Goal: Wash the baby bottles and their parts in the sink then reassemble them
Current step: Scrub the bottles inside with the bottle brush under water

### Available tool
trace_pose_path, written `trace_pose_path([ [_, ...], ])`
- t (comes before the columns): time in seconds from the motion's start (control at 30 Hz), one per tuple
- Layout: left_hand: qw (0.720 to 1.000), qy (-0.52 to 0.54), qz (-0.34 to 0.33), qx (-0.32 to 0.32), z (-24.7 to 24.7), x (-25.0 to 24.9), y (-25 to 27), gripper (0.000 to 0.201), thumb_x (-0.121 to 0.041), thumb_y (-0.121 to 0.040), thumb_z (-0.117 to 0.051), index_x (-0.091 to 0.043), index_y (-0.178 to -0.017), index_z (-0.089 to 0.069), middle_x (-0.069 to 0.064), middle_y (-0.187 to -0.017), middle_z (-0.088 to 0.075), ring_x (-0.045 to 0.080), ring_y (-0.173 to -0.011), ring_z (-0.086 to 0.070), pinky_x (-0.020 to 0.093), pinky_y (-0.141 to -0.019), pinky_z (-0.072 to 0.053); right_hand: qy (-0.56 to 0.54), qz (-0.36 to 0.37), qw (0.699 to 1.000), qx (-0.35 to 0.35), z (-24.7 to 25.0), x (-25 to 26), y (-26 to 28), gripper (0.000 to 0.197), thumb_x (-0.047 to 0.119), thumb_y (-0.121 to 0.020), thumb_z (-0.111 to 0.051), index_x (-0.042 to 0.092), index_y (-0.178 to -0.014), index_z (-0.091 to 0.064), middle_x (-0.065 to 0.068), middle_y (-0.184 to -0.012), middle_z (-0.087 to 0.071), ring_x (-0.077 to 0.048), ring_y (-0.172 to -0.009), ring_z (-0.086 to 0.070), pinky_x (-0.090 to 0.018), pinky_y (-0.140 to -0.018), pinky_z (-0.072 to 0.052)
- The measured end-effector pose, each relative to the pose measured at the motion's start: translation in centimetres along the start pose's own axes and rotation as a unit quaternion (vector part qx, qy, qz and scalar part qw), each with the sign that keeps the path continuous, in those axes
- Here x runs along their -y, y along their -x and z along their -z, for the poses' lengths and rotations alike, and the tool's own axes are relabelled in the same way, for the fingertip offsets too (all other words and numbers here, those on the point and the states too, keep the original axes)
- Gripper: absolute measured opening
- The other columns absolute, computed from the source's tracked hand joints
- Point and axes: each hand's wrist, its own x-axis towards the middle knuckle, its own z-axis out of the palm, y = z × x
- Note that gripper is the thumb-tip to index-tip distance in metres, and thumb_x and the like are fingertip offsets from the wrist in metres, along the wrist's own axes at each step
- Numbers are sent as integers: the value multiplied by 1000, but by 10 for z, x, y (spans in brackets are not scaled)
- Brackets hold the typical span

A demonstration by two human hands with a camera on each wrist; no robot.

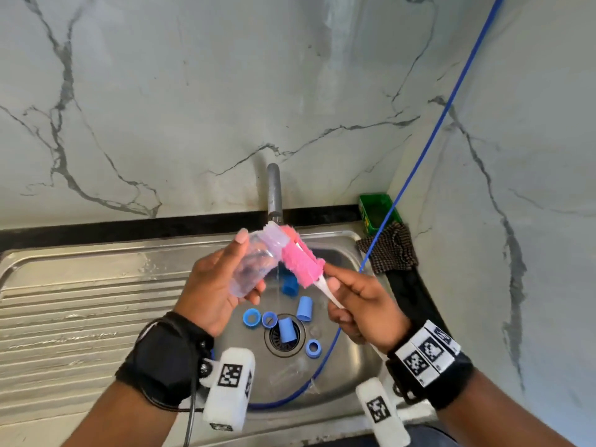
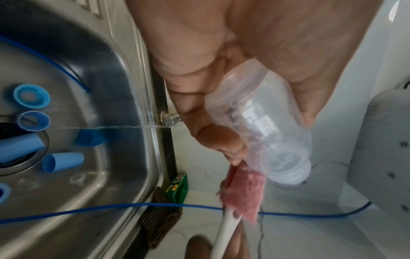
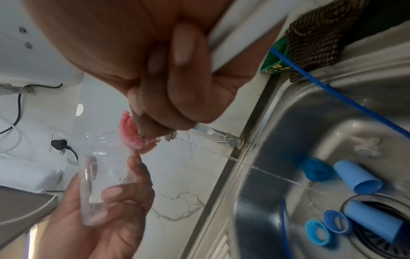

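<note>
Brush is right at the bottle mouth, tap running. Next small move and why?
Probably push the pink brush into the clear bottle. The left hand grips the bottle tilted, neck toward the faucet; the right hand holds the white handle, and the brush head lies outside, against the neck, so the inside looks unscrubbed. The blue caps and rings wait in the sink.

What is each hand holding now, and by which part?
The left hand grips the clear bottle around its body. The right hand pinches the pink brush by its white handle.
</note>
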Motion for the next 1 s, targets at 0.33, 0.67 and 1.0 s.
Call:
trace_pose_path([
  [0.33, 986, 43, 130, 96, 7, -2, 7, 60, -59, -89, -61, -8, -120, -64, 19, -89, -68, 15, -45, -51, 18, -35, -37, -44, 7, 998, 55, 9, 6, 0, 39, 30, -102, -50, 28, -140, -57, -6, -58, -21, -7, -38, -17, -10, -38, -21],
  [0.67, 856, 197, 290, 379, 31, 16, 6, 59, -52, -95, -59, 4, -113, -63, 20, -96, -67, 16, -56, -62, 22, -42, -50, 51, 119, 980, 154, 9, 5, -8, 36, 46, -97, -61, 24, -125, -67, 7, -64, -43, -8, -52, -38, -24, -45, -35],
  [1.0, 957, 168, 209, 112, 17, 11, 7, 50, -55, -93, -53, -12, -98, -79, 15, -86, -65, 15, -49, -55, 19, -37, -38, 223, 244, 944, -11, 12, -5, -16, 40, 9, -97, -57, 9, -136, -59, 10, -122, -69, -2, -111, -63, -18, -95, -44],
])
